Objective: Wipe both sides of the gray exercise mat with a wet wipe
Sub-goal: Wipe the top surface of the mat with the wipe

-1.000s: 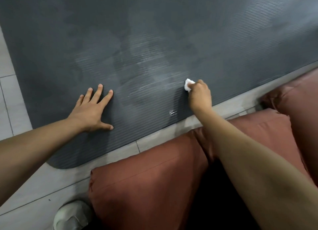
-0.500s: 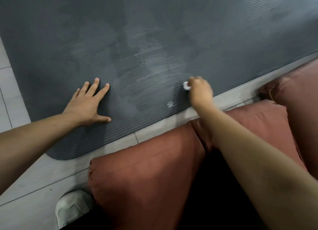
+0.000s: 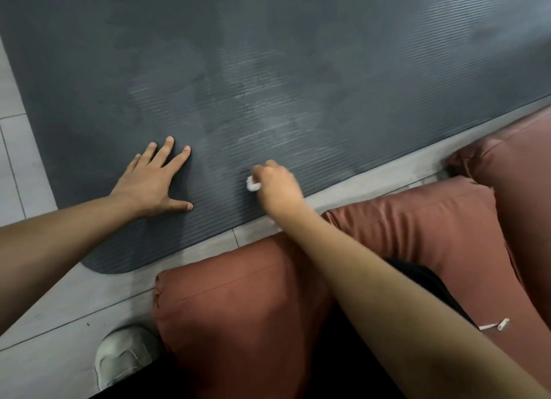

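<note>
1. Where it lies flat on pale floor tiles [image 3: 38, 303], the gray exercise mat [image 3: 298, 55] is ribbed, with a rounded near corner and lighter streaked patches.
2. On the mat near its front edge, the right hand [image 3: 278, 187] is closed around a crumpled white wet wipe [image 3: 252, 185].
3. Beside it on the mat, the left hand [image 3: 152, 181] presses flat, fingers spread.
4. Rust-red cushions [image 3: 238, 309] border the mat's front edge.

Pale grey floor tiles [image 3: 26, 172] are showing at nine o'clock. Rust-red cushions [image 3: 244, 315] are lying at five o'clock, catching soft light.
</note>
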Demonstrator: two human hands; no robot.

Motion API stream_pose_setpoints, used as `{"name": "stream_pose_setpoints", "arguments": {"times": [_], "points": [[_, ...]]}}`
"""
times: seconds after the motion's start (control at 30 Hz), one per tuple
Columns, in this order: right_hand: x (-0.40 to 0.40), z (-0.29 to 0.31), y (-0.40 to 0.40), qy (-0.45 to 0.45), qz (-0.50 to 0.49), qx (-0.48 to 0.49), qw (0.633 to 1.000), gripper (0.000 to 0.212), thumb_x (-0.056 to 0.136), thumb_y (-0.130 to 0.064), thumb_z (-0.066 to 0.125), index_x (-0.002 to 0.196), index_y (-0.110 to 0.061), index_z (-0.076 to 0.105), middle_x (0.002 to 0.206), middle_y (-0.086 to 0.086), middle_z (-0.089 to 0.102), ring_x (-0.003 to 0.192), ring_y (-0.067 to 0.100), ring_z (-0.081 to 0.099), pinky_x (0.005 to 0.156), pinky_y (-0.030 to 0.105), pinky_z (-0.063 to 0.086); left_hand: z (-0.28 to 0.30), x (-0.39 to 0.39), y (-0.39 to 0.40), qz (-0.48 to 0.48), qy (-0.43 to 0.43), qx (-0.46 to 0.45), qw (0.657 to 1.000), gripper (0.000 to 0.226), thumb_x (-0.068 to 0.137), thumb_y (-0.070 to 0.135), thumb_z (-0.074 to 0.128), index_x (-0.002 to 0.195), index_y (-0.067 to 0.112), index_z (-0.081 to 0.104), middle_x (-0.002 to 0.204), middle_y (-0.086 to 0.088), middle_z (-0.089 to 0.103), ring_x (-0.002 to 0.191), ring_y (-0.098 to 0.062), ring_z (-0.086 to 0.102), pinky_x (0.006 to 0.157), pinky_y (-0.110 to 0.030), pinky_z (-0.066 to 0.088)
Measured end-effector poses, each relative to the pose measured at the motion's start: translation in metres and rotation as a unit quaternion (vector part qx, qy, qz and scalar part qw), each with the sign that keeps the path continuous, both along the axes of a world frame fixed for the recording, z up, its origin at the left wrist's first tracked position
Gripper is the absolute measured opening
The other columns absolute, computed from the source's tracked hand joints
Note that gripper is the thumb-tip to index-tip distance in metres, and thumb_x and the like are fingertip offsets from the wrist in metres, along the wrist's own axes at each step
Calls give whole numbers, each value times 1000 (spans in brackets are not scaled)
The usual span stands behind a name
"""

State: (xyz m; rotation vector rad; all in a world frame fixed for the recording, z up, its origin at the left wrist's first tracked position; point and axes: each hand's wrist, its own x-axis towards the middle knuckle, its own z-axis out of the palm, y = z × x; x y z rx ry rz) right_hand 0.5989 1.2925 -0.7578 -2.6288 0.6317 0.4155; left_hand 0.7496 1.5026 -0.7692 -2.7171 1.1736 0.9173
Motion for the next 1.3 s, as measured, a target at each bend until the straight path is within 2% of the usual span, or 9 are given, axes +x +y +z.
{"name": "stream_pose_setpoints", "arguments": {"times": [0.13,0.27,0.43,0.57,0.67,0.87,0.93,1.1,1.3], "points": [[-34,2,-118,15,-172,-116,978,17,87,-5,51,97,-9,64,106,19,61,99,38,61,79,37,46,0,-2,0,7,5,-3,1000,126,73,72,74,162,36,-9,170,-3,-18,157,-35,-5,127,-51,8],[-47,3,-151,11,-299,-92,950,16,88,-17,56,96,-8,67,104,22,66,100,40,61,84,39,49,-2,-2,-1,10,9,0,1000,126,75,70,74,161,37,-11,169,-2,-21,157,-33,-8,127,-51,5],[-5,-13,3,-1,-165,32,986,12,88,-17,59,95,-13,68,93,14,68,90,32,66,75,34,52,-5,0,-2,14,18,10,1000,128,75,68,76,160,38,-13,168,-3,-24,156,-34,-11,127,-51,3],[24,-3,103,30,15,106,994,18,90,-13,57,108,-11,63,111,15,58,101,34,59,85,38,48,-8,2,3,6,21,-6,1000,125,77,66,76,161,36,-11,169,-3,-21,157,-34,-10,128,-50,4],[15,-5,62,10,-2,49,999,17,90,-8,52,104,-9,62,108,16,57,99,37,58,76,36,42,-5,10,9,-22,41,-3,999,126,76,59,81,161,34,-8,170,-4,-18,157,-33,-8,128,-47,9],[-27,-7,-76,-31,-235,-105,966,19,84,-3,49,98,-7,62,104,23,57,94,43,56,75,39,41,-1,10,23,-30,50,-22,998,123,77,52,83,163,30,-2,170,-3,-15,158,-29,-7,128,-41,11],[-17,-10,-44,-38,-206,-103,972,23,80,-1,53,100,-8,61,102,20,55,92,42,55,75,40,43,-2,9,22,-30,48,-23,998,121,78,53,82,163,31,-2,170,-2,-15,158,-27,-7,128,-39,11],[9,-23,65,-67,61,5,996,28,72,4,62,96,-11,63,88,9,54,78,33,54,63,37,43,-2,16,33,-14,66,-68,995,95,89,47,72,163,32,14,171,2,-8,158,-19,-2,125,-30,9],[82,-34,49,-130,48,20,990,18,82,-3,66,92,-17,63,75,-7,39,65,18,41,56,27,30,-6,68,53,104,-118,-142,977,52,95,28,58,145,19,50,158,-8,40,140,-32,41,113,-45,36]]}}
